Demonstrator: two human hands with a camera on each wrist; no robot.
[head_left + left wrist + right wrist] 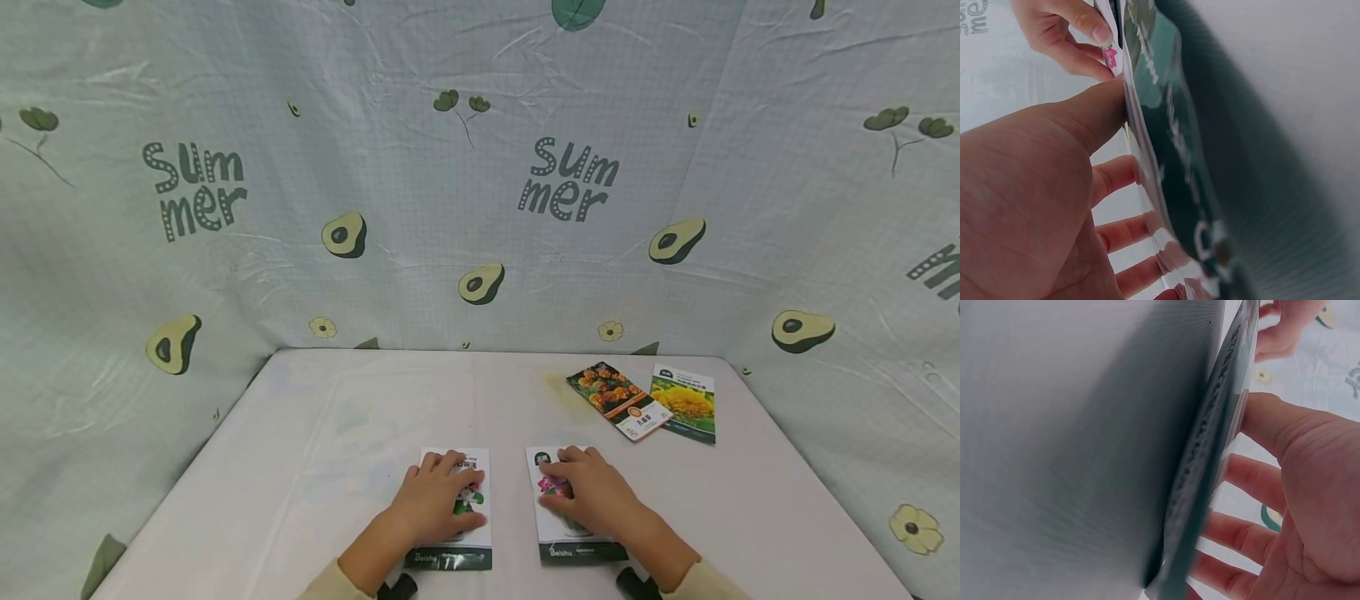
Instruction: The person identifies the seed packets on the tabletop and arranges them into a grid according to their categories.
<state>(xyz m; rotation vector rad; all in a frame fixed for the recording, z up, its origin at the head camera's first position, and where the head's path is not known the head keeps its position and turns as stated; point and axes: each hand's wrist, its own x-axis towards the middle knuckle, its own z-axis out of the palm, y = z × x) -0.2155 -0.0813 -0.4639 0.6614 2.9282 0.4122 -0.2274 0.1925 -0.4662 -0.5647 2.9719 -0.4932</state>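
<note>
Two white seed packets with dark green bottom bands lie side by side near the front of the table. My left hand [433, 502] rests on the left packet [454, 559], fingers spread over its flower picture and thumb at its right part. The right packet [572, 552], with pink flowers, lies beneath my right hand [600, 493], whose fingertips touch its face. In the left wrist view, the thumb and fingertips press flat on the packet [1169, 131]. The right wrist view shows the same kind of contact on its packet [1200, 469]. Both hands partly cover the printing.
Toward the back right lie an orange-flower seed packet [611, 396] and a yellow-flower seed packet [686, 402], the orange one overlapping the other's edge. The white table [360, 417] is backed by an avocado-print cloth [420, 192].
</note>
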